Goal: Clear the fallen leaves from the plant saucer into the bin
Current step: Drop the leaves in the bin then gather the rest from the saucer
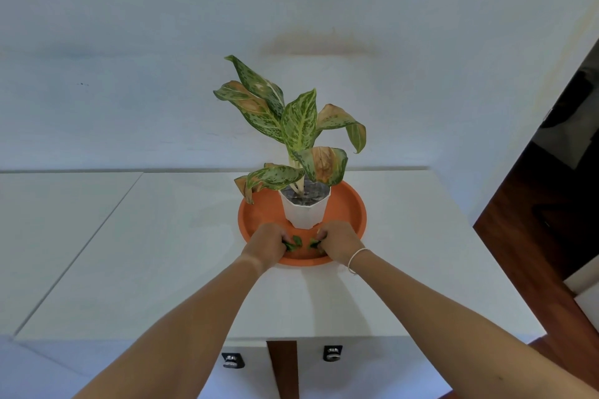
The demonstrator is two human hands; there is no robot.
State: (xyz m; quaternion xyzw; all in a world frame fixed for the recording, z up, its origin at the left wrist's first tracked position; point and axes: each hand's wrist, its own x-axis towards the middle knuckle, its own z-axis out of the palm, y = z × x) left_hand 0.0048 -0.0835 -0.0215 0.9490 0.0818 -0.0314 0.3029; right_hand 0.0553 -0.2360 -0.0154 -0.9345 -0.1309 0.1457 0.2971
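The leaves (296, 241) are small green scraps lying in the front part of the orange saucer (351, 204), between the white pot (304, 210) and the near rim. They are too small and crumpled to give a clear long axis; together they spread in a short row running left to right, across the view. One scrap lies free in the gap between the two hands, slightly nearer the left one. The rest sit at the fingertips of each hand, partly hidden under the curled fingers.

The left hand (267, 244) rests over the saucer's front left rim, knuckles up, fingers curled inward and pinched on a green scrap at its inner side. The right hand (337, 241) mirrors it over the front right, fingers curled and closed on another scrap. A thin bracelet (355, 257) circles the right wrist. Both forearms reach forward from the bottom corners and converge toward the saucer, wrists nearly straight, the hands near each other but apart.

The saucer stands on a white cabinet (162, 253) against a white wall (162, 26). The pot stands in the saucer's middle, holding a plant (298, 126) with speckled green leaves, several browned. No bin shows.
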